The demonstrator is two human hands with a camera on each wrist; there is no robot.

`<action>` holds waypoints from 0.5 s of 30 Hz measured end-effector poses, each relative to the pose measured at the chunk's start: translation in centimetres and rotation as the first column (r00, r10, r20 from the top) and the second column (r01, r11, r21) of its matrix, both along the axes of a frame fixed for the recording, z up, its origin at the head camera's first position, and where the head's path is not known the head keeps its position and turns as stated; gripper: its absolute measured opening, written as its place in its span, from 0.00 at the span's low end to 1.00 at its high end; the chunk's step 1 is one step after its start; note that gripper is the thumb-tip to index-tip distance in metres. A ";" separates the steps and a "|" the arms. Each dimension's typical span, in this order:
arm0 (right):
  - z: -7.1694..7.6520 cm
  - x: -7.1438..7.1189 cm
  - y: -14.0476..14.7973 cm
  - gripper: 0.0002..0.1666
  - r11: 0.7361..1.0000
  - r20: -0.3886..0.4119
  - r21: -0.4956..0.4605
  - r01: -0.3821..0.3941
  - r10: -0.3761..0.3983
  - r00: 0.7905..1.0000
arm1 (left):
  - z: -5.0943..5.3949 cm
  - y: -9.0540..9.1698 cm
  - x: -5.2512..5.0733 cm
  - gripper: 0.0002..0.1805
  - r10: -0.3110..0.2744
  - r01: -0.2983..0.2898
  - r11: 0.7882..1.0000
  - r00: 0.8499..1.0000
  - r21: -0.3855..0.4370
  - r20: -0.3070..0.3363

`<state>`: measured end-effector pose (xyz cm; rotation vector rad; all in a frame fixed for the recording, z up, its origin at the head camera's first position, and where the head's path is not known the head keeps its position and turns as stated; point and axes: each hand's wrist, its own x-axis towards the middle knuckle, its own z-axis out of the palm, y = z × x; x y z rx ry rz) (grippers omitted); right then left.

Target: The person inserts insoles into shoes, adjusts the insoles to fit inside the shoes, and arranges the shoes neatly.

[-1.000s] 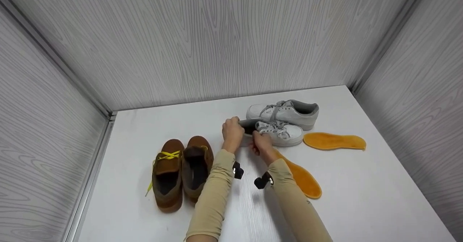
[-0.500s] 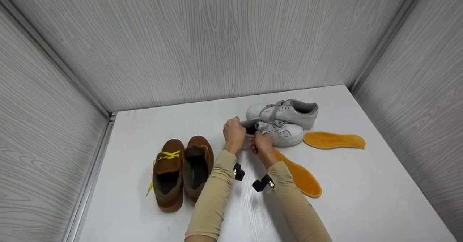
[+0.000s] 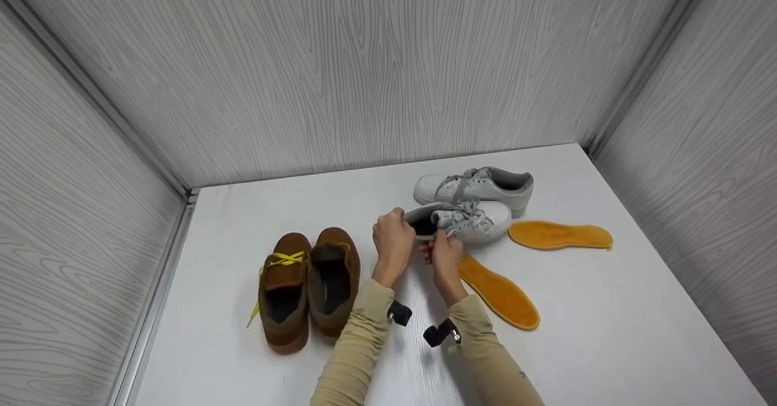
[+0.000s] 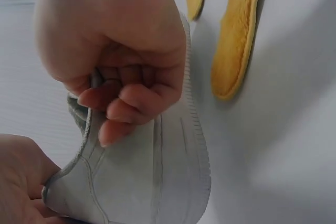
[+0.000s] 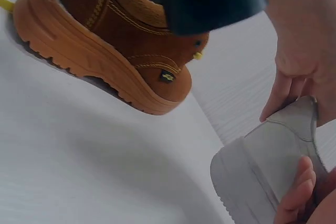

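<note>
In the head view, a white sneaker (image 3: 488, 219) with grey laces is held between both hands, its dark opening tilted toward me. My left hand (image 3: 393, 240) grips the back of its heel. The fingers of my right hand (image 3: 447, 257) pinch the near edge of the collar beside the tongue. In the left wrist view, that pinch shows close up on the sneaker's side wall (image 4: 128, 174). The right wrist view has the sneaker's heel (image 5: 262, 156) between both hands. A second white sneaker (image 3: 510, 198) stands just behind. Inside the held sneaker it is too dark to see.
Two orange insoles lie on the white table (image 3: 619, 309): one insole (image 3: 561, 236) right of the sneakers, another insole (image 3: 504, 294) near my right forearm. Brown shoes, one with yellow laces (image 3: 285, 272) and its mate (image 3: 331, 278), stand at the left. Grey panels surround the table.
Both hands have come slightly toward me. The held sneaker has tilted so its opening shows more, and its near collar edge sits lower. The insoles and brown shoes stay put.
</note>
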<state>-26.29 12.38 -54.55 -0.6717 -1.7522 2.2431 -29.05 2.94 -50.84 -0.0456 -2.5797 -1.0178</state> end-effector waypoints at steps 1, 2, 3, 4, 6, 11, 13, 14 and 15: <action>-0.2 0.2 -0.1 0.23 1.000 -0.016 0.006 0.012 -0.012 1.000 | 0.0 -0.1 0.4 0.11 0.003 -0.003 1.000 1.000 0.020 0.002; -0.3 0.4 -0.2 0.24 1.000 -0.032 0.015 0.022 -0.022 0.999 | 0.0 -0.2 0.9 0.12 0.004 -0.004 0.999 1.000 0.039 0.002; -0.5 0.6 -0.2 0.24 0.999 -0.050 0.026 0.030 -0.029 0.998 | 0.1 -0.3 1.3 0.13 0.003 -0.004 0.998 1.000 0.059 0.004; -0.6 0.8 -0.2 0.25 0.998 -0.063 0.037 0.040 -0.038 0.997 | 0.1 -0.4 1.8 0.13 0.002 -0.002 0.997 1.000 0.074 -0.002; -0.7 1.3 -0.2 0.25 0.996 -0.095 0.064 0.056 -0.050 0.994 | 0.3 -0.6 2.7 0.14 0.000 0.002 0.995 1.000 0.101 -0.019; -0.7 2.3 0.4 0.26 0.979 -0.192 0.183 0.093 -0.057 0.980 | 0.7 -1.1 5.4 0.13 -0.015 0.026 0.988 0.997 0.152 -0.074; -0.5 2.6 0.7 0.26 0.970 -0.223 0.225 0.091 -0.039 0.974 | 0.8 -1.3 6.5 0.12 -0.022 0.038 0.985 0.995 0.170 -0.094; -0.4 2.7 0.8 0.26 0.969 -0.238 0.232 0.082 -0.025 0.971 | 0.9 -1.3 7.0 0.11 -0.026 0.044 0.984 0.994 0.174 -0.106; -0.2 2.8 1.0 0.26 0.971 -0.250 0.232 0.065 -0.005 0.968 | 0.9 -1.3 7.6 0.10 -0.030 0.050 0.983 0.993 0.178 -0.117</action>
